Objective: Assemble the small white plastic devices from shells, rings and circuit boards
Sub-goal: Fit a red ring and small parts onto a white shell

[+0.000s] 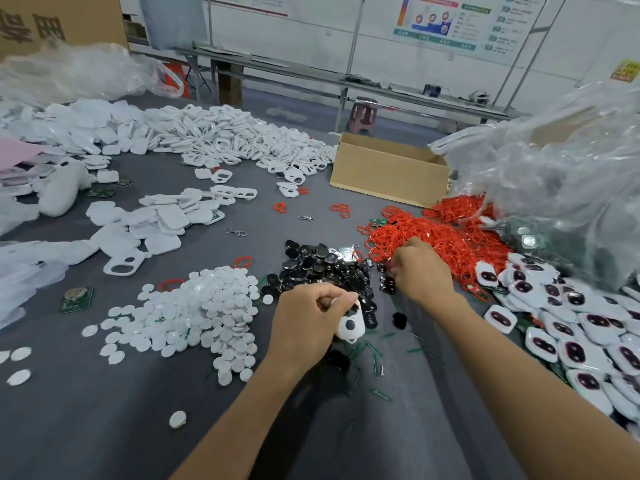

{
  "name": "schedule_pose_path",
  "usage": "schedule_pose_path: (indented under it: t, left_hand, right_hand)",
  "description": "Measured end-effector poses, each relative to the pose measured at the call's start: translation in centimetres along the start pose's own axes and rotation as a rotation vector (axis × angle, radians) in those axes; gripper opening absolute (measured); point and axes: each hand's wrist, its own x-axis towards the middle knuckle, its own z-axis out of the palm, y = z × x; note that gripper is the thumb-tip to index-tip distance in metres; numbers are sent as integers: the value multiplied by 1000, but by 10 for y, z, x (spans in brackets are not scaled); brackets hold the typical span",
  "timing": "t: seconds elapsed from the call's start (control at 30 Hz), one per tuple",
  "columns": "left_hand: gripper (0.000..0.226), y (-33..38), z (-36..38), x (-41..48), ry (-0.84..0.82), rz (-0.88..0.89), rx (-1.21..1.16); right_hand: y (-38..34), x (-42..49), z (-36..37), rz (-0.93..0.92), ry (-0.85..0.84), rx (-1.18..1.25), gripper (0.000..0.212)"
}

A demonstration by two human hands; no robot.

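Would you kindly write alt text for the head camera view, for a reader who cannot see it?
A person's left hand grips a white shell over a grey table while the right hand reaches to where a red ring pile meets a heap of black parts. Heaps of white discs and more white shells lie around.

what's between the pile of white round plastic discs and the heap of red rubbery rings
In the head view, a pile of glossy black pieces lies between them; the left hand, holding a white plastic shell, sits at its near edge.
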Motion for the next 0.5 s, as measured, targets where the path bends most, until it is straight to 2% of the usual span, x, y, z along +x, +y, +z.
schedule_pose_path:
  t: [0.1,0.17,0.33,0.5]
  left_hand:
    - [5,1,2,-2,-12,82,27]
    - [13,3,3,-2,-23,108,-53]
    - [11,6,7,-6,-91,115,-161]
    - [9,4,15,-10,-119,83,-169]
  right_hand:
    - [-3,-10,-2,47,216,309,6]
    - [-10,-21,-4,67,281,492,7]
    - [-18,-53,1,186,280,737,9]
    - [-9,-68,5,288,262,800,9]
